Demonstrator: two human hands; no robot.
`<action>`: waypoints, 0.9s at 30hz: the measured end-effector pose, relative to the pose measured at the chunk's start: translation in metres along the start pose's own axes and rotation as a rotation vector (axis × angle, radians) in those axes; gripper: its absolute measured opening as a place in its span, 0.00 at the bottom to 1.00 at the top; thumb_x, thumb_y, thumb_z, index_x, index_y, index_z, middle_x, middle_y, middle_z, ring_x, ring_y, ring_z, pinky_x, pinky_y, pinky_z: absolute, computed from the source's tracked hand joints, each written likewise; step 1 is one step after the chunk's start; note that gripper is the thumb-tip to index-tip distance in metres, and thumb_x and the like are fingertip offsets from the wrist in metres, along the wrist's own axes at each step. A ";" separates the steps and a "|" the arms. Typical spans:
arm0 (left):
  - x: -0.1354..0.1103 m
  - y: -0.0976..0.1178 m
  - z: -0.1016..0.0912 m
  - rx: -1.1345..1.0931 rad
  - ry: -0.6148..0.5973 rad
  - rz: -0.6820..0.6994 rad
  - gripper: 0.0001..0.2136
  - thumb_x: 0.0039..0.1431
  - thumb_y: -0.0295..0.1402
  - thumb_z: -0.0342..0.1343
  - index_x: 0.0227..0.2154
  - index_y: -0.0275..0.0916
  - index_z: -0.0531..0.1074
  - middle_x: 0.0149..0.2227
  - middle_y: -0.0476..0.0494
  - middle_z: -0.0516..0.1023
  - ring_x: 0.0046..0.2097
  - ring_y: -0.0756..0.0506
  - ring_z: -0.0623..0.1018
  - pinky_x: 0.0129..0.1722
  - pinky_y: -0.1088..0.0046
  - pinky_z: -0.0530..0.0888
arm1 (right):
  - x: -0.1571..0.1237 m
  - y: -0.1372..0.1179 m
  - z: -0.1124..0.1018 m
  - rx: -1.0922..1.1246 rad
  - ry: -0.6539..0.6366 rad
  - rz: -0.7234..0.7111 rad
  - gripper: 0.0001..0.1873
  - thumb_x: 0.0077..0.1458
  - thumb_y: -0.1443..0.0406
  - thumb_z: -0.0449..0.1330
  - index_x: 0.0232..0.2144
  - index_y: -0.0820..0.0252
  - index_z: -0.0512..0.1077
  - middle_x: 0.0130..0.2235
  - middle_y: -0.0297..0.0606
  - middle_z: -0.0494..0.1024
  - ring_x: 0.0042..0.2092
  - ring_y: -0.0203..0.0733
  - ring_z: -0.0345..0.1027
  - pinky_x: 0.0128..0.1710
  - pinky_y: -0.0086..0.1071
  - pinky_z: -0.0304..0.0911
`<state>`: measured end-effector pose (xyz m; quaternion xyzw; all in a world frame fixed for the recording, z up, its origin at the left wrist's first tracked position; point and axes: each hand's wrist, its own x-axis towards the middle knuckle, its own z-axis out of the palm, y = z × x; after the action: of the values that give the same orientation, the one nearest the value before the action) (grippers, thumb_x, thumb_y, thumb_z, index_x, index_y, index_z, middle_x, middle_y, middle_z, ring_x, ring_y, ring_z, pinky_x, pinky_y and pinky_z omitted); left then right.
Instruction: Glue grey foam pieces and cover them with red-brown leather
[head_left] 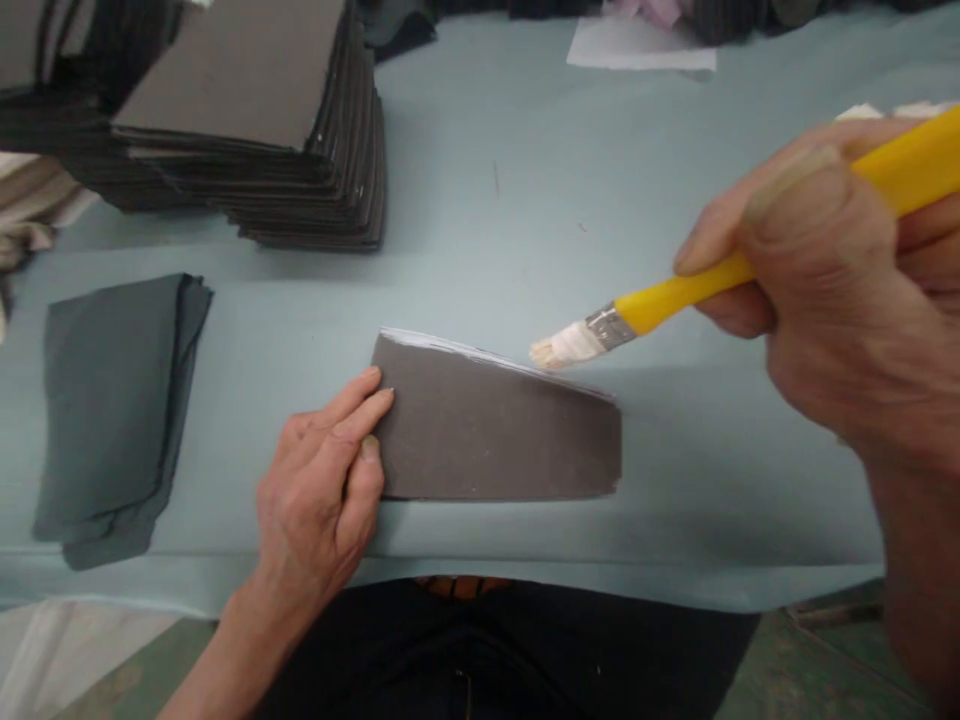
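Note:
A dark grey-brown flat panel [495,435] lies on the table, with a wet white strip along its slanted far edge. My left hand [322,475] rests at the panel's left end, its fingers stretched out and fingertips touching that edge. In my right hand [832,250] is a yellow-handled brush [667,300], gripped between thumb and fingers. White stuff coats the bristles, which are just above the far edge of the panel, toward its right part; whether they touch it I cannot tell.
A tall stack of dark panels [247,90] stands at the back left. Nearer, several dark green fabric pieces [109,410] lie in a small pile. White paper [637,50] is at the far side. The pale green table cover [480,575] ends close to my body.

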<state>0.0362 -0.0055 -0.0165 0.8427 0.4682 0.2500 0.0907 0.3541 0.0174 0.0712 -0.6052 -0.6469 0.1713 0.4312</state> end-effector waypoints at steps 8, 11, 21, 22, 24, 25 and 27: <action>0.001 -0.003 -0.007 -0.103 -0.062 -0.004 0.20 0.74 0.24 0.51 0.65 0.43 0.71 0.69 0.37 0.74 0.62 0.39 0.80 0.61 0.58 0.77 | 0.007 -0.006 0.049 0.225 -0.023 -0.137 0.20 0.72 0.57 0.65 0.27 0.57 0.78 0.23 0.32 0.69 0.22 0.29 0.60 0.21 0.32 0.59; 0.005 -0.015 -0.014 -0.224 -0.141 0.037 0.18 0.76 0.26 0.49 0.64 0.41 0.73 0.69 0.36 0.74 0.66 0.40 0.78 0.65 0.59 0.75 | -0.004 -0.014 0.057 0.360 -0.037 -0.062 0.21 0.70 0.50 0.66 0.30 0.57 0.80 0.23 0.31 0.70 0.21 0.29 0.60 0.19 0.30 0.57; 0.018 -0.051 -0.021 -0.400 -0.289 0.187 0.17 0.78 0.30 0.47 0.62 0.43 0.75 0.70 0.42 0.74 0.69 0.43 0.76 0.71 0.61 0.73 | -0.039 -0.033 0.086 0.422 -0.120 -0.045 0.21 0.70 0.54 0.66 0.28 0.60 0.80 0.21 0.31 0.69 0.20 0.27 0.60 0.17 0.24 0.51; 0.018 -0.052 -0.020 -0.403 -0.285 0.196 0.17 0.78 0.31 0.47 0.62 0.42 0.75 0.70 0.42 0.74 0.69 0.43 0.76 0.71 0.61 0.72 | -0.042 -0.036 0.088 0.424 -0.122 -0.058 0.19 0.71 0.57 0.65 0.29 0.60 0.80 0.21 0.31 0.70 0.20 0.27 0.60 0.17 0.24 0.52; 0.017 -0.053 -0.018 -0.406 -0.272 0.209 0.17 0.78 0.31 0.47 0.62 0.41 0.75 0.71 0.41 0.74 0.70 0.44 0.75 0.72 0.61 0.71 | -0.049 -0.040 0.089 0.419 -0.129 -0.090 0.16 0.71 0.61 0.64 0.30 0.60 0.80 0.22 0.32 0.71 0.21 0.28 0.61 0.18 0.24 0.54; 0.017 -0.053 -0.017 -0.405 -0.267 0.214 0.17 0.78 0.31 0.47 0.62 0.41 0.75 0.71 0.41 0.74 0.70 0.44 0.75 0.72 0.61 0.71 | -0.053 -0.043 0.088 0.408 -0.121 -0.108 0.16 0.71 0.61 0.64 0.31 0.60 0.81 0.23 0.32 0.71 0.20 0.28 0.61 0.18 0.25 0.54; 0.016 -0.054 -0.016 -0.404 -0.261 0.218 0.17 0.79 0.31 0.47 0.62 0.42 0.75 0.71 0.42 0.74 0.70 0.43 0.75 0.72 0.60 0.71 | -0.063 -0.049 0.084 0.321 -0.083 -0.110 0.15 0.70 0.58 0.65 0.32 0.58 0.81 0.24 0.33 0.73 0.21 0.29 0.61 0.19 0.26 0.57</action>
<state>-0.0054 0.0359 -0.0186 0.8780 0.2995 0.2360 0.2893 0.2524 -0.0265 0.0376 -0.4846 -0.6605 0.2735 0.5041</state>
